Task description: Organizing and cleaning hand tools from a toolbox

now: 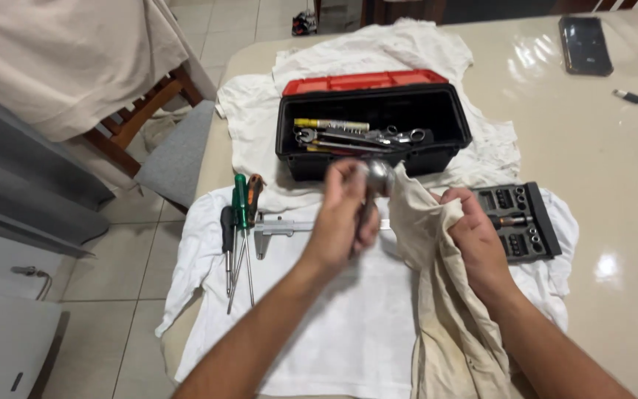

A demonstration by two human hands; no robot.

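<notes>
My left hand (342, 214) grips a shiny metal tool (378, 177), its rounded head showing above my fingers; motion blur hides its exact kind. My right hand (474, 236) clutches a beige rag (437, 295) that drapes down toward me and reaches up against the tool's head. Both hands hover over a white cloth (334, 325) spread on the table. Just beyond them stands an open black toolbox (374, 133) with a red lid, holding wrenches and other tools.
Several screwdrivers (239, 229) and a metal caliper (282, 229) lie on the cloth at the left. A black socket set tray (520, 220) lies at the right. A phone (585, 46) and cable (633, 97) rest on the glossy table (614, 170). A wooden chair (149, 125) stands left.
</notes>
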